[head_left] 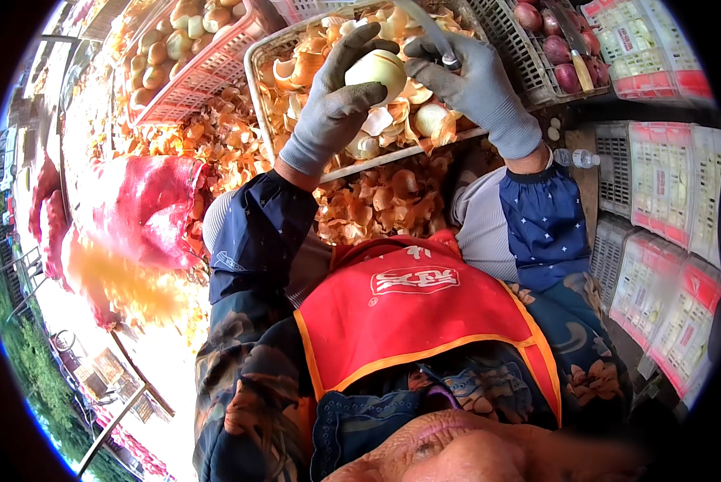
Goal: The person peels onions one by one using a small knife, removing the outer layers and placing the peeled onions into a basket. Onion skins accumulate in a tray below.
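In my left hand (pixel 332 104), gloved in grey, is a pale peeled onion (pixel 376 74), its thumb below and its fingers around the far side. My right hand (pixel 481 92), also gloved, is closed on a tool (pixel 424 22) with a curved grey length and a metal collar. Whether that length is a hose or a blade I cannot tell. The onion and right fingertips are very close together. Both hands are above a pale crate (pixel 400 155) heaped with brown onion skins (pixel 304 68). Among the skins lies another pale onion (pixel 433 120).
At the far left stands a pink crate (pixel 191 79) of onions. A crate of red onions (pixel 557 50) at the far right has a knife (pixel 580 68) on it. Red-and-white packs (pixel 657 185) stack along the right, near a plastic bottle (pixel 577 158). A red sack (pixel 139 209) lies left.
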`<control>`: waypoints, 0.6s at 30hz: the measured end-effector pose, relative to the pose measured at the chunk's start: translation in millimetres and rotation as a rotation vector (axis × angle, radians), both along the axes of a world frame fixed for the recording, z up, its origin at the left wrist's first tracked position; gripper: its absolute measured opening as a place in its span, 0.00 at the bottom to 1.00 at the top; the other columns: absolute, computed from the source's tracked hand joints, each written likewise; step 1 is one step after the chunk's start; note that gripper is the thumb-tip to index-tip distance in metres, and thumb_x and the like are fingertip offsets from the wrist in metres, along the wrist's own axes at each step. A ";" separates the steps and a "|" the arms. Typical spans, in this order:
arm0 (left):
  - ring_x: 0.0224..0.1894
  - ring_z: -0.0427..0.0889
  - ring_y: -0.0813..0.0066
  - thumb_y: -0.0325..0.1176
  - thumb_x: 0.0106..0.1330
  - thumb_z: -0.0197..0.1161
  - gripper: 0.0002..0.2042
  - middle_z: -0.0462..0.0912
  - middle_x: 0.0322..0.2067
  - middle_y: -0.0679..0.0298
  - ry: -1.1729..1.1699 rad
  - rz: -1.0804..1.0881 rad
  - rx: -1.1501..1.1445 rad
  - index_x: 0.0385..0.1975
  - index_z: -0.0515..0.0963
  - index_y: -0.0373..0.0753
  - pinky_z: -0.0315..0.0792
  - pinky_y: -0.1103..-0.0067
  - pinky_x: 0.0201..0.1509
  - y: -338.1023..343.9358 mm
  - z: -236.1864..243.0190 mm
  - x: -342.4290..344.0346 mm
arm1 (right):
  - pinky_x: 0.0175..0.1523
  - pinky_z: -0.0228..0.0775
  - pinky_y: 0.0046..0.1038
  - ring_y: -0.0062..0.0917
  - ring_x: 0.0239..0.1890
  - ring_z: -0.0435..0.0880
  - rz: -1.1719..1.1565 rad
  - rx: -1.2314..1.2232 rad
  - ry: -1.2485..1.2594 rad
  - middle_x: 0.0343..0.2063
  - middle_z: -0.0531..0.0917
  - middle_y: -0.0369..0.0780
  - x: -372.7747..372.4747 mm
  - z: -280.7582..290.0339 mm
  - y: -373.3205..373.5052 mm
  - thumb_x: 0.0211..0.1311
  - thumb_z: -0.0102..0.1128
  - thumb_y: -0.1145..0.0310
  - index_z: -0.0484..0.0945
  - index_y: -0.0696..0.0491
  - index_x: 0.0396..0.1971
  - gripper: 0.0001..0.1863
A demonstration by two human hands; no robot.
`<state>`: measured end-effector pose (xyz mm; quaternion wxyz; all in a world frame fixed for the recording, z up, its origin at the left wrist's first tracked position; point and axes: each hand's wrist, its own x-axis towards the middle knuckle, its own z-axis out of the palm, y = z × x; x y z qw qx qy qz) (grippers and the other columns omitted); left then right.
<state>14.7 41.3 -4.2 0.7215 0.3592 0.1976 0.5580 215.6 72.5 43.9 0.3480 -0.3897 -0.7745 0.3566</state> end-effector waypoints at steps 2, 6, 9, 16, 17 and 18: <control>0.55 0.74 0.68 0.26 0.50 0.66 0.36 0.72 0.54 0.59 0.045 0.040 0.036 0.63 0.61 0.35 0.69 0.75 0.60 3.0 4.1 1.5 | 0.36 0.75 0.27 0.28 0.33 0.85 0.086 0.262 -0.012 0.28 0.82 0.40 -4.9 3.3 0.0 0.60 0.64 0.65 0.74 0.57 0.33 0.11; 0.53 0.74 0.71 0.26 0.47 0.67 0.37 0.72 0.51 0.60 0.194 0.143 0.105 0.62 0.61 0.35 0.70 0.77 0.57 8.4 14.3 0.0 | 0.33 0.73 0.31 0.36 0.29 0.82 0.065 0.419 -0.140 0.27 0.79 0.42 -4.7 -1.4 0.6 0.60 0.62 0.63 0.75 0.55 0.34 0.11; 0.51 0.74 0.73 0.26 0.47 0.70 0.38 0.72 0.49 0.61 0.322 0.210 0.161 0.62 0.61 0.35 0.71 0.78 0.56 13.3 14.9 -1.8 | 0.32 0.72 0.33 0.36 0.28 0.81 0.002 0.419 -0.083 0.27 0.79 0.42 -9.7 -8.8 6.6 0.59 0.63 0.62 0.75 0.54 0.34 0.11; 0.51 0.74 0.73 0.27 0.46 0.72 0.38 0.73 0.49 0.60 0.465 0.217 0.142 0.61 0.62 0.34 0.71 0.78 0.55 15.4 12.2 -1.2 | 0.28 0.71 0.29 0.33 0.23 0.80 -0.035 0.454 -0.204 0.24 0.79 0.41 -9.4 -11.1 12.4 0.58 0.62 0.69 0.77 0.54 0.33 0.06; 0.51 0.74 0.73 0.27 0.46 0.72 0.38 0.74 0.49 0.60 0.419 0.201 0.124 0.61 0.62 0.34 0.71 0.78 0.55 16.0 12.5 -0.8 | 0.28 0.71 0.28 0.30 0.22 0.79 -0.058 0.397 -0.126 0.23 0.79 0.40 -11.5 -13.0 13.5 0.58 0.61 0.70 0.77 0.55 0.33 0.06; 0.51 0.74 0.73 0.27 0.46 0.72 0.38 0.74 0.49 0.60 0.373 0.187 0.106 0.61 0.62 0.34 0.71 0.78 0.55 16.3 12.5 -0.5 | 0.27 0.71 0.26 0.27 0.21 0.79 -0.081 0.340 -0.048 0.22 0.79 0.40 -12.7 -14.0 14.6 0.59 0.60 0.71 0.77 0.55 0.32 0.05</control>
